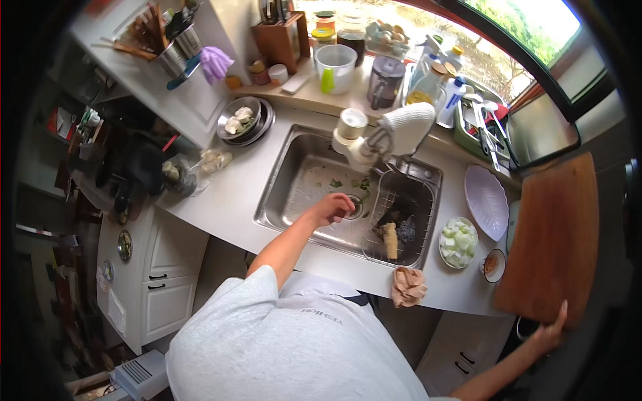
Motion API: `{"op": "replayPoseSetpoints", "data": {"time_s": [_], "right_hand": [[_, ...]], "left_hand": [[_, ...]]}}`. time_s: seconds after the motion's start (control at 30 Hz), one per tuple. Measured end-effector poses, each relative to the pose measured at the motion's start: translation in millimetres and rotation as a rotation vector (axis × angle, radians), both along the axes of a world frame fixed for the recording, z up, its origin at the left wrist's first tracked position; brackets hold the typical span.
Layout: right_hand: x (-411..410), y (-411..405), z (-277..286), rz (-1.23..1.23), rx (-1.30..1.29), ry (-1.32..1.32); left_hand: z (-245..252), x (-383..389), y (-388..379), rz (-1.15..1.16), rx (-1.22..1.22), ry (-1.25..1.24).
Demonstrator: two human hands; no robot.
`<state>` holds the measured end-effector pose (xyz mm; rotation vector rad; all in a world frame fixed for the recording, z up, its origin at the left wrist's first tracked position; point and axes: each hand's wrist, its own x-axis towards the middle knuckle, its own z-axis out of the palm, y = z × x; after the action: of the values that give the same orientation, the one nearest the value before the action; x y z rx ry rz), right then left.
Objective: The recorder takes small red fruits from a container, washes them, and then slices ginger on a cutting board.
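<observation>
Over the stainless steel sink hovers my left hand, its fingers loosely bent and nothing seen in them. Scraps of green leaf lie on the sink floor around the drain. At the right, my right hand grips the near end of a large wooden cutting board, with one finger along its face. The fingers behind the board are hidden. Left of the board are a bowl of cut pale-green vegetable pieces and a small bowl with orange-pink bits.
A wire basket holding a loofah-like scrubber sits in the sink's right side, beneath the faucet. A crumpled brown cloth hangs at the counter's front edge. Stacked metal bowls, a leaf-shaped plate and a utensil rack stand around.
</observation>
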<state>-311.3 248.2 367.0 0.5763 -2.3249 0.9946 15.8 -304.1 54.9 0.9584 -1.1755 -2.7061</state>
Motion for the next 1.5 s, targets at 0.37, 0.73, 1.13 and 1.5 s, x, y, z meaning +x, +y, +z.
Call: {"op": "replayPoseSetpoints", "data": {"time_s": [0.37, 0.73, 1.13, 1.5], "right_hand": [[252.8, -34.2, 69.0, 0.103, -0.849, -0.096], [361.0, -216.4, -34.7, 0.446, -0.803, -0.623], [422.9, -363.1, -135.9, 0.932, -0.666, -1.481], [333.7, -398.7, -296.8, 0.779, -0.748, -1.878]], "left_hand": [[75.3, 84.3, 8.8, -0.112, -0.367, 0.004], [117.0, 283.6, 13.6, 0.882, -0.596, -0.055], [65.9, 333.8, 6.6, 0.77, -1.113, -0.398], [28.0, 271.9, -20.6, 0.677, -1.433, -0.722]]}}
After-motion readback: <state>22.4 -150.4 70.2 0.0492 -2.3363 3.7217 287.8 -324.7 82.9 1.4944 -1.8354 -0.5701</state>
